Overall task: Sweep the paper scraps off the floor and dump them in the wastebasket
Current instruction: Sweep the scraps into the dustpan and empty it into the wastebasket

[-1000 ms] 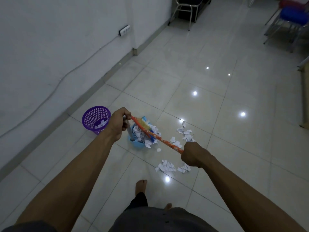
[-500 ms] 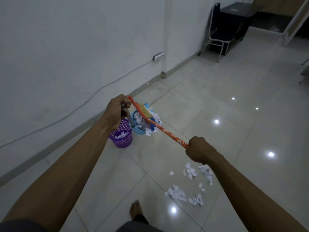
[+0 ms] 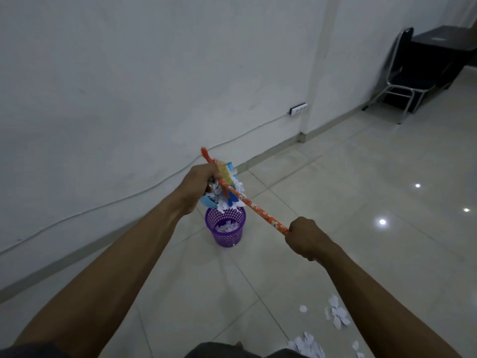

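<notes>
My left hand (image 3: pixel 197 187) grips the handle of a blue dustpan (image 3: pixel 208 200), held in the air just above the purple mesh wastebasket (image 3: pixel 227 232). White paper scraps (image 3: pixel 224 205) heaped in the pan hang over the basket's rim. More scraps lie inside the basket. My right hand (image 3: pixel 303 237) grips the orange flowered broom handle (image 3: pixel 260 210), and the broom head (image 3: pixel 227 175) lies against the scraps in the pan. Loose paper scraps (image 3: pixel 336 312) stay on the floor at the lower right.
A white wall (image 3: pixel 129 86) with a grey skirting runs along the left, close behind the basket. A cable (image 3: pixel 154 186) trails down it from a socket strip (image 3: pixel 298 109). A black chair (image 3: pixel 402 73) and dark table (image 3: pixel 444 40) stand at the far right corner.
Both hands lifted the loaded dustpan and broom off the floor and carried them left, over the wastebasket. The view swung left, leaving the floor scraps at the lower right.
</notes>
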